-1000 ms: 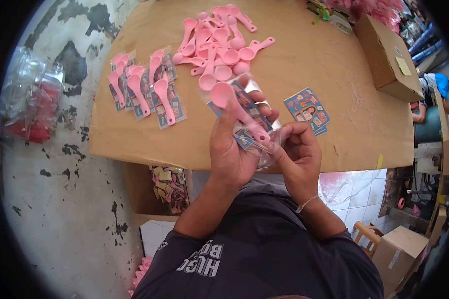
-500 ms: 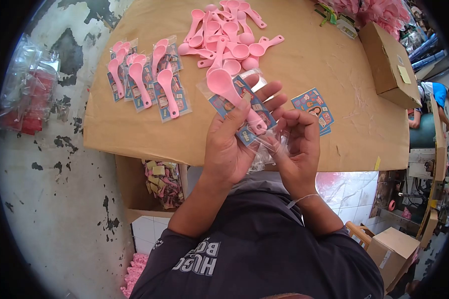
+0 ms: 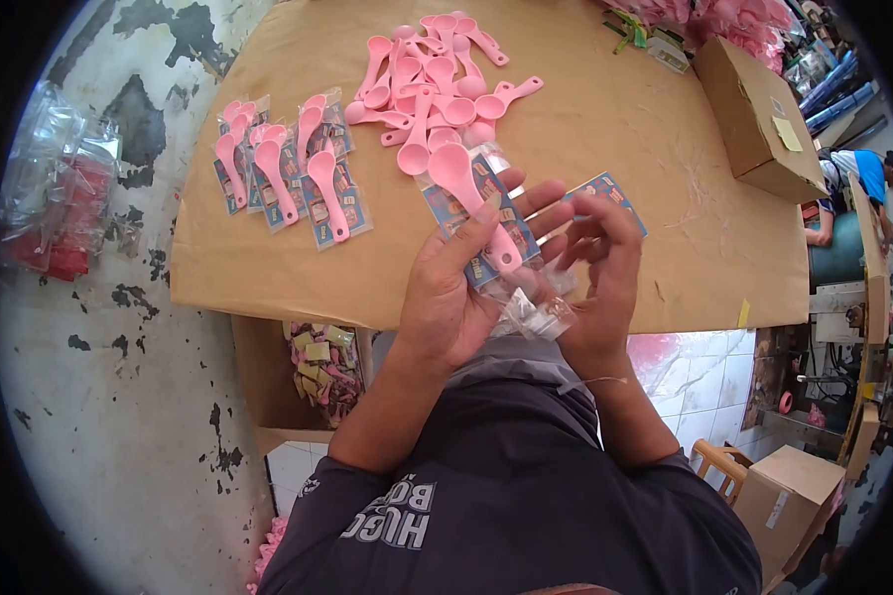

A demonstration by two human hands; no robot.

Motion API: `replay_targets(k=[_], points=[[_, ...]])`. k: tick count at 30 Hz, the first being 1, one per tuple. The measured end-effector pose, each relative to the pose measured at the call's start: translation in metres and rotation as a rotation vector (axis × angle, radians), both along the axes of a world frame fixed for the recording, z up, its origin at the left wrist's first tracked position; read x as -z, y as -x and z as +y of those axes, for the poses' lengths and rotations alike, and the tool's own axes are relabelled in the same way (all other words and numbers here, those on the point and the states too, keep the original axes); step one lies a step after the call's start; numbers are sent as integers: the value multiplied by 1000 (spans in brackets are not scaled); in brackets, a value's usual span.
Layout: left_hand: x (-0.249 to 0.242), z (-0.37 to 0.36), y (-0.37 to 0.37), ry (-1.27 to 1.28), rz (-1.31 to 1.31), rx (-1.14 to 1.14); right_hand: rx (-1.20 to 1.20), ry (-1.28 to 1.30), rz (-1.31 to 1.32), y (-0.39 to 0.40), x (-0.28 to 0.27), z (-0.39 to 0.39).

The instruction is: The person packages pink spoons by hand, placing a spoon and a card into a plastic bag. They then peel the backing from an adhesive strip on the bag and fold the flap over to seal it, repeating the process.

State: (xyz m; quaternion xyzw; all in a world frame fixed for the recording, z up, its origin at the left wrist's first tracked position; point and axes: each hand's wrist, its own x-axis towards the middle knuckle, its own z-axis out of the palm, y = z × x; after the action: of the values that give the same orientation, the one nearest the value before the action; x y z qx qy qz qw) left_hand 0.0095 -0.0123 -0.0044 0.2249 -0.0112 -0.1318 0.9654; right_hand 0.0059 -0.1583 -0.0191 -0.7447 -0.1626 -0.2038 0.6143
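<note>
My left hand is closed around a clear plastic packet, its thumb pressing on a pink measuring spoon. Behind the spoon lies a blue printed card, inside the same packet. The loose plastic end hangs crumpled below the spoon's handle. Right beside that end is my right hand, its fingers loosely curled and apart, slightly blurred. More blue cards lie on the table just beyond the right fingers, partly hidden by them.
A heap of pink spoons lies on the brown-covered table. Packed spoons stand in rows at left. A cardboard box sits at the right edge. An open carton is below the table; another person is at far right.
The packet in my left hand has turned more upright. My right hand has shifted slightly at the packet's lower end, where the loose plastic now bunches lower. The camera view has shifted slightly.
</note>
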Motion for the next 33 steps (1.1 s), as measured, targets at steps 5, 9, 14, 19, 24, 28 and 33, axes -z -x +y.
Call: replay_targets(k=[5,9,14,19,24,28,33], points=[[3,8,-5,-8,12,-28,88,509,-483,3,-21,-14],[-4,17,-8,-19,15,-49,-219,403,-398,8,-36,-22],[-9,27,-9,59,-2,-17,-315,212,-331,-10,-36,-37],[-11,26,-4,55,-14,39,-90,601,-312,-21,-38,-21],[0,26,8,-31,24,94,-183,583,-396,-23,-33,-1],[6,31,9,18,20,95,-269,405,-444,-35,-32,1],[3,38,2,-320,-225,-176,-297,-105,58,-26,-35,-12]])
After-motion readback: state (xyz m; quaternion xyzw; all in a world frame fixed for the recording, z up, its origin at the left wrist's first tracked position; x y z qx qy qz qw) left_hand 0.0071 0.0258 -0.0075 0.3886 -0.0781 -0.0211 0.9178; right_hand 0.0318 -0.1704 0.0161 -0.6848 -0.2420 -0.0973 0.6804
